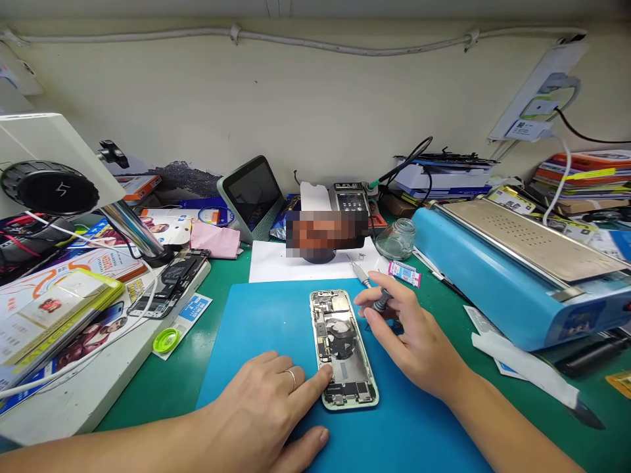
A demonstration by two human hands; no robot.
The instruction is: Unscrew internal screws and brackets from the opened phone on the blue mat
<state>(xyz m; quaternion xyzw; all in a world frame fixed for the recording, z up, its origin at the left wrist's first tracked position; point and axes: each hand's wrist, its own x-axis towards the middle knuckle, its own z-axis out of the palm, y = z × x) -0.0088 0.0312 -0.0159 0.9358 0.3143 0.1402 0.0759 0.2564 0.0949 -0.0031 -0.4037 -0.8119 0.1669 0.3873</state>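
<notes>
An opened smartphone [342,351] lies on the blue mat [261,328], its circuit boards and the bare metal bed of its frame showing. My left hand [266,401] rests at its lower left, index fingertip on the phone's left edge and thumb held apart on the mat. Beside the phone's upper right, my right hand [411,332] grips a small dark-handled screwdriver [383,301] between thumb and fingers. Its tip is partly hidden and seems clear of the phone. Just beyond those fingers lies a thin silver tool [361,270].
A blue heating machine [493,276] stands at the right, with a white-handled blade [527,371] before it. Behind the mat are white paper [266,263], a glass jar [397,238] and a tablet-like screen [254,194]. Boxes and a phone part [170,282] crowd the left.
</notes>
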